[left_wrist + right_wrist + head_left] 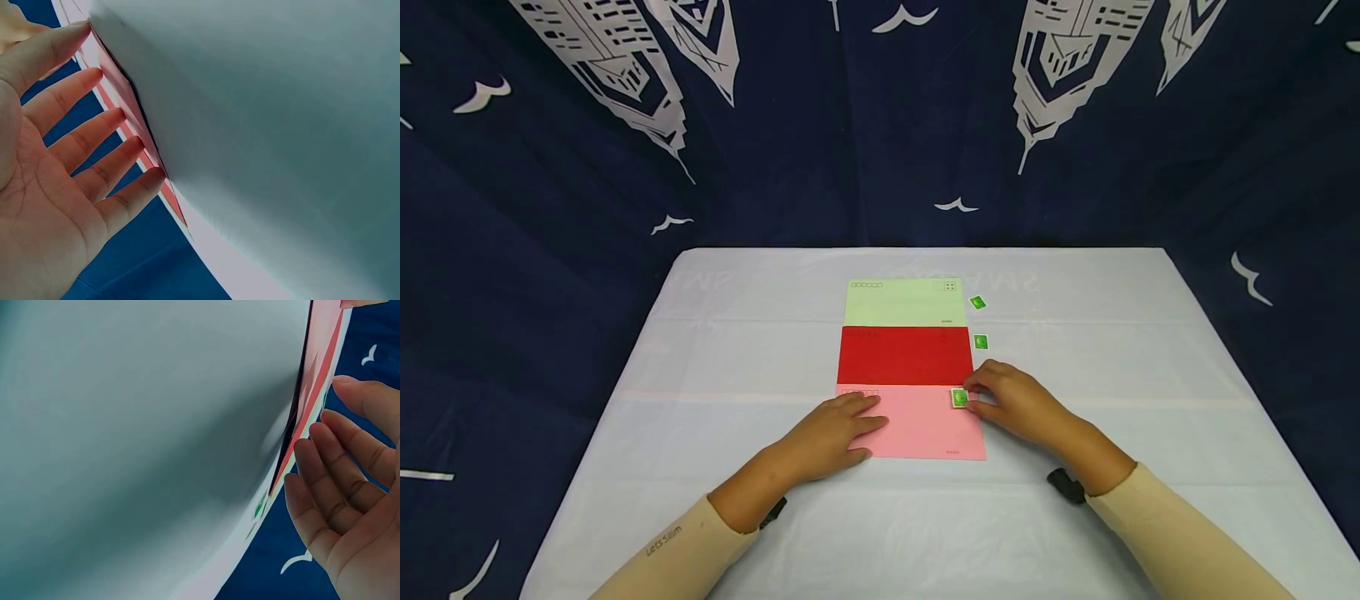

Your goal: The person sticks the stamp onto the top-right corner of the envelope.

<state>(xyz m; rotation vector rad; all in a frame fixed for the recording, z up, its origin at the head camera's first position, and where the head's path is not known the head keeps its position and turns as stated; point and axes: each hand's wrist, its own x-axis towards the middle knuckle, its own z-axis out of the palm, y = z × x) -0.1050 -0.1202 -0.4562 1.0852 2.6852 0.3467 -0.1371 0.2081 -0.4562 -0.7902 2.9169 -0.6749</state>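
Observation:
A pink envelope (917,433) lies nearest the person, below a red envelope (904,356) and a light green one (895,307). My left hand (831,433) rests on the pink envelope's left side, fingers spread and straight, covering part of its printed boxes. At the envelope's upper right corner, my right hand (1018,402) holds a small green stamp (959,397) by its right side between thumb and index finger. In the right wrist view, the thumb (350,390) and index finger stand close together, the other fingers bent slightly.
Two more green stamps, one beside the red envelope (981,342) and one tilted by the green envelope (977,302), lie on the white-covered table (737,358). A dark blue curtain (820,150) with white prints hangs behind the table.

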